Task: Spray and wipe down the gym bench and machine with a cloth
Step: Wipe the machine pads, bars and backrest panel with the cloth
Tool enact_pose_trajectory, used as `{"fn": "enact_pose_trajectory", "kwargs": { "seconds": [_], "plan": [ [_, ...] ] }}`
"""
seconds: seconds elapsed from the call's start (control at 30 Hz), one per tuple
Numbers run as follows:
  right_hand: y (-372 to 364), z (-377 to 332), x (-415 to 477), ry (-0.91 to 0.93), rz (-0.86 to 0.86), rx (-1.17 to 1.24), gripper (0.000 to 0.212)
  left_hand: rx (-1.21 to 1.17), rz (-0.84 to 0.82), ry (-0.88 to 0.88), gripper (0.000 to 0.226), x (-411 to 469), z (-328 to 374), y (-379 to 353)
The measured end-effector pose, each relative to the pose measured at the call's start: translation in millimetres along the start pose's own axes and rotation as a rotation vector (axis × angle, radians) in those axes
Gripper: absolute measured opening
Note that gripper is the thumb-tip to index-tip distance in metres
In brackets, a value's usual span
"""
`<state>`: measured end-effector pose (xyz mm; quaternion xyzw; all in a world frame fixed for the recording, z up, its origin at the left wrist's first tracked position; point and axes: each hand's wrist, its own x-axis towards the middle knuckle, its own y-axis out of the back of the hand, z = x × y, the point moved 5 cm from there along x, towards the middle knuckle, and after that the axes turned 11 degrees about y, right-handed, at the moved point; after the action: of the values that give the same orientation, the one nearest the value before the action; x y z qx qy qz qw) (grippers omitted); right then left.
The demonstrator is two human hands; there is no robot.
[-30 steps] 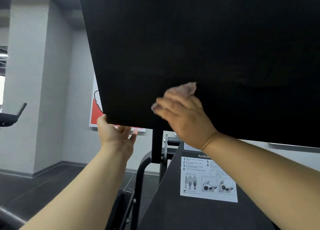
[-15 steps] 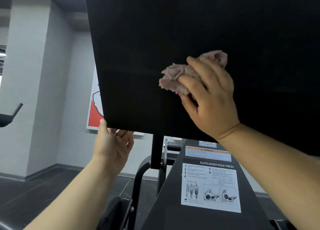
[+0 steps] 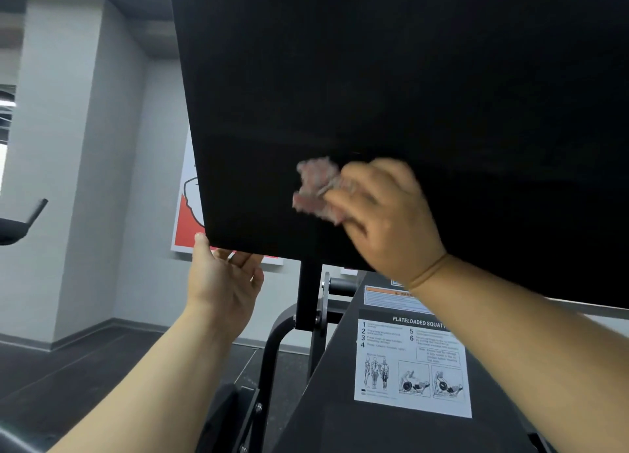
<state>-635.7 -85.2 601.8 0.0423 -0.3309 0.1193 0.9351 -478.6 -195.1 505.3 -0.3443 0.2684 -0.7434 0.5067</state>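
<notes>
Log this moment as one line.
phase: wipe | right hand: holds cloth against black pad | left hand: grips its lower corner

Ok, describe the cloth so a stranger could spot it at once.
Find the big black pad filling the upper view. Near its lower edge, the right hand holds a crumpled pinkish cloth against it. It is the only fuzzy thing on that dark surface.

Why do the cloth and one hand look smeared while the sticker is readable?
Head view: motion blur smears the right hand and cloth; the left hand, gripping the pad at its corner, and the sticker are sharp; the pad itself is dark, almost featureless.
</notes>
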Motion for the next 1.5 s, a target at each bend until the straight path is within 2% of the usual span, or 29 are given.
{"fn": "enact_pose_trajectory", "kwargs": {
  "seconds": [0.03, 0.1, 0.2, 0.23, 0.3, 0.37, 0.4, 0.5, 0.63, 0.73, 0.8, 0.9, 0.97, 1.07, 1.13, 1.2, 1.27, 1.33, 1.43, 1.5],
  "plan": [
    [-11.6, -10.9, -13.1, 0.045, -0.073, 0.035, 0.019, -0.009, -0.002, 0.002, 0.051, -0.2, -0.4, -0.4],
    [-31.2, -32.2, -42.7, 0.112, -0.200, 0.088, 0.034, -0.024, -0.005, 0.000, 0.053, -1.2, -1.4, -0.3],
    [-35.0, -44.3, -55.1, 0.145, -0.269, 0.123, 0.039, -0.018, -0.021, -0.002, 0.056, -3.3, -0.7, -0.7],
    [-28.2, -40.7, -44.5, 0.137, -0.244, 0.107, 0.041, -0.020, -0.025, 0.003, 0.056, -3.9, -0.5, -0.5],
    [-0.8, -19.7, -4.9, 0.030, -0.068, 0.033, 0.043, -0.011, -0.029, 0.009, 0.055, -4.2, -1.0, 1.0],
    [24.7, 9.6, 36.2, -0.083, 0.105, -0.054, 0.023, -0.004, -0.042, 0.003, 0.056, -2.5, -0.9, 3.2],
    [26.7, 15.7, 49.6, -0.101, 0.128, -0.084, 0.019, -0.011, -0.051, 0.002, 0.056, -1.7, -1.2, 4.6],
    [0.7, 2.6, 45.2, -0.031, 0.029, -0.058, 0.018, -0.027, -0.068, 0.005, 0.057, 0.4, -2.1, 6.0],
    [-40.5, -33.4, -1.6, 0.083, -0.187, 0.020, 0.030, -0.050, -0.070, 0.005, 0.062, 1.7, -2.4, 8.9],
    [-51.0, -53.5, -17.3, 0.108, -0.243, 0.041, 0.023, -0.037, -0.039, 0.001, 0.066, 4.3, -2.1, 8.6],
    [-44.1, -53.9, 0.7, 0.084, -0.213, 0.050, 0.027, -0.035, -0.027, -0.001, 0.065, 4.5, -0.3, 7.1],
    [-10.8, -29.4, 58.1, -0.036, 0.051, 0.005, 0.030, -0.046, -0.033, 0.009, 0.061, 3.1, -0.2, 8.6],
    [-7.6, -17.5, 84.1, -0.073, 0.136, -0.044, 0.028, -0.067, -0.053, 0.014, 0.060, 2.5, -2.9, 9.4],
    [-42.0, -37.5, 73.3, 0.001, 0.066, -0.086, 0.029, -0.103, -0.055, 0.012, 0.058, 2.5, -3.8, 11.0],
    [-68.8, -59.3, 44.2, 0.092, -0.046, -0.043, 0.029, -0.137, -0.060, 0.012, 0.059, 2.3, -2.6, 12.4],
    [-82.6, -78.9, 20.1, 0.172, -0.130, 0.010, 0.025, -0.142, -0.089, 0.027, 0.066, 2.2, -0.9, 16.2],
    [-82.0, -85.2, 22.1, 0.178, -0.152, 0.048, 0.024, -0.124, -0.111, 0.030, 0.074, 0.8, 7.4, 22.3],
    [-71.2, -80.2, 49.1, 0.116, -0.115, 0.054, 0.026, -0.090, -0.112, 0.004, 0.079, 0.0, 21.5, 32.1],
    [-50.0, -54.8, 100.7, -0.040, 0.125, -0.011, 0.025, -0.035, -0.123, -0.041, 0.078, -2.4, 44.7, 40.6],
    [-58.6, -57.9, 108.9, -0.066, 0.135, -0.073, 0.032, 0.032, -0.094, -0.036, 0.077, -5.1, 50.4, 40.5]
  ]
}}
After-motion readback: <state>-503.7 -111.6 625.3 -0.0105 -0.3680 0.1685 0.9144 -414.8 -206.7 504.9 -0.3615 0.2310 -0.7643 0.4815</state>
